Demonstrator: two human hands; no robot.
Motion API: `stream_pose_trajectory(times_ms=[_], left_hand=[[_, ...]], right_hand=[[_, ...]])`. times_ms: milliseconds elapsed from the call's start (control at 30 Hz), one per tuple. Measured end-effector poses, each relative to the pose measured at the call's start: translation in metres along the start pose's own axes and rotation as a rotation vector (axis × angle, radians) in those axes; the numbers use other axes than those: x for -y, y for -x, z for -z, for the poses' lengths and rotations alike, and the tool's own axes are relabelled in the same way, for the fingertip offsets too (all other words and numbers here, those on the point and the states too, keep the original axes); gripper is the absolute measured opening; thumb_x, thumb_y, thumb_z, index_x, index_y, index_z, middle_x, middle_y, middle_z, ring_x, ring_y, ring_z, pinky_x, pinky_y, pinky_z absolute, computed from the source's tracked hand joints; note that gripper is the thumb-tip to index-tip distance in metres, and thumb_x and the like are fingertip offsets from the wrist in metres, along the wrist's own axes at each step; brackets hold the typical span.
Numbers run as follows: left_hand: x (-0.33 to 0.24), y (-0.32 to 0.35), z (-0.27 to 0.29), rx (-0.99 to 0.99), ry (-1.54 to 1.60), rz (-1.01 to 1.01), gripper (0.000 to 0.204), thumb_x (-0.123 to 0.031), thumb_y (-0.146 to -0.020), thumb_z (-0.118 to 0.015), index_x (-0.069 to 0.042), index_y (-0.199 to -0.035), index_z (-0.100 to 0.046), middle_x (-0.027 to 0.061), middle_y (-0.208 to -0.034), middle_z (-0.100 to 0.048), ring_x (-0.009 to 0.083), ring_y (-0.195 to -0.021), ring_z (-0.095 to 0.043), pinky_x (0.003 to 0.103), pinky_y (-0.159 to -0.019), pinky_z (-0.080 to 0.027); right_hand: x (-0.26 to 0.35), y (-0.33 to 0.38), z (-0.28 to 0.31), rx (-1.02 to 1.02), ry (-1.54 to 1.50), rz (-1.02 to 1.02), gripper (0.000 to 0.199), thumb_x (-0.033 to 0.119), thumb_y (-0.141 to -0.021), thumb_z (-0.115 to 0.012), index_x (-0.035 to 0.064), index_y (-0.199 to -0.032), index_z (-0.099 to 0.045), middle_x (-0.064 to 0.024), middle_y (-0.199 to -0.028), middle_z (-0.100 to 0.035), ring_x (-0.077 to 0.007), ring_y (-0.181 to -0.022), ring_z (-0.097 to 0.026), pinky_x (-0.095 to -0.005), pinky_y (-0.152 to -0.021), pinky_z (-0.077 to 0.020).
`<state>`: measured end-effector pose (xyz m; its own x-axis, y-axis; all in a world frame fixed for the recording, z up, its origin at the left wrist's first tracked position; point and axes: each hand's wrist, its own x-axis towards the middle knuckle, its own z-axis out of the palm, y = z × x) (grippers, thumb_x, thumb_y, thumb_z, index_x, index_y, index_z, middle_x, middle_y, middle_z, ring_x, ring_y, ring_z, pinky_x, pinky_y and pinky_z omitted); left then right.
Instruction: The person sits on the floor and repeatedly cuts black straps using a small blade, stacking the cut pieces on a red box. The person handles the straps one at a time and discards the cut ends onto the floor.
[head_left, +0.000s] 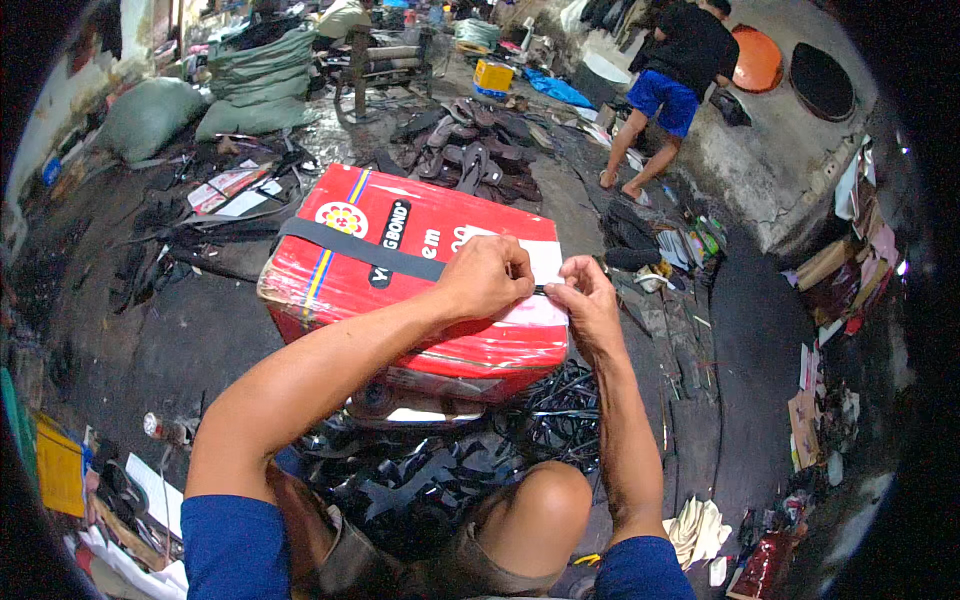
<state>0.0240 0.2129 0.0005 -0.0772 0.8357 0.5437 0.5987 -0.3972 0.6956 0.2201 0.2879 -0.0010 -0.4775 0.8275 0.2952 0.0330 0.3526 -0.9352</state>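
From my distant seat I see the red box (445,215) directly under both hands, a blocky carton with glossy, taped, creased sides. Flat black scraps (430,480) with cut-out shapes lie on its near side, between it and the knees. The left hand (485,280) is curled over the box top, the right hand (590,305) just beside it, thumb meeting forefinger. A smooth, matte dark strip (365,251) runs flat across the top and under the left hand. Both hands' fingertips pinch a small black piece (541,290); I can't tell whether it's the strip's end.
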Motion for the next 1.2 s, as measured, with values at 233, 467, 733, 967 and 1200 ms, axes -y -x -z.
stream_pose_trajectory(times_ms=[233,467,733,967,1200], left_hand=[[-0.003,-0.031,0.017,0.324,-0.074,-0.042,0.014,-0.015,-0.075,-0.075,-0.001,-0.078,-0.076,0.0168,-0.077,-0.073,0.0284,-0.068,-0.072,0.039,-0.067,-0.057],[-0.002,-0.024,-0.004,0.152,0.043,-0.145,0.013,-0.013,-0.078,-0.078,-0.002,-0.085,-0.078,0.0134,-0.08,-0.073,0.0252,-0.074,-0.071,0.037,-0.07,-0.055],[-0.005,-0.017,-0.016,0.059,0.15,-0.158,0.01,-0.009,-0.08,-0.077,0.001,-0.082,-0.076,0.0117,-0.076,-0.071,0.02,-0.07,-0.069,0.034,-0.066,-0.053],[-0.002,-0.018,-0.019,0.02,0.184,-0.161,0.01,-0.009,-0.08,-0.077,0.001,-0.081,-0.076,0.0101,-0.075,-0.07,0.0179,-0.067,-0.066,0.034,-0.063,-0.052],[-0.005,-0.021,-0.016,0.054,0.176,-0.133,0.012,-0.009,-0.08,-0.078,0.002,-0.083,-0.076,0.0112,-0.08,-0.071,0.0173,-0.07,-0.068,0.032,-0.065,-0.053]], right_hand=[[-0.009,-0.003,-0.015,-0.149,-0.187,-0.015,0.014,0.008,-0.09,-0.073,0.0078,-0.092,-0.06,0.0024,-0.076,-0.057,-0.0042,-0.068,-0.051,-0.0219,-0.06,-0.0421],[-0.038,0.007,0.002,-0.099,0.007,0.109,0.028,0.028,-0.103,-0.064,0.0105,-0.082,-0.058,0.0056,-0.066,-0.049,-0.0048,-0.053,-0.04,-0.0254,-0.048,-0.0332],[-0.011,0.024,-0.008,-0.064,-0.628,-0.371,0.021,0.022,-0.104,-0.06,0.0143,-0.085,-0.054,0.0051,-0.068,-0.05,-0.0041,-0.047,-0.042,-0.0221,-0.038,-0.0317],[0.008,0.009,0.015,-0.018,-0.366,-0.5,0.05,0.061,-0.101,-0.052,0.0119,-0.093,-0.059,-0.0027,-0.075,-0.061,-0.0157,-0.061,-0.059,-0.0309,-0.054,-0.0449],[0.014,-0.046,-0.01,-0.22,0.906,0.043,0.043,0.037,-0.102,-0.056,-0.0047,-0.1,-0.061,-0.0297,-0.095,-0.071,-0.0507,-0.089,-0.067,-0.0501,-0.084,-0.0542]])
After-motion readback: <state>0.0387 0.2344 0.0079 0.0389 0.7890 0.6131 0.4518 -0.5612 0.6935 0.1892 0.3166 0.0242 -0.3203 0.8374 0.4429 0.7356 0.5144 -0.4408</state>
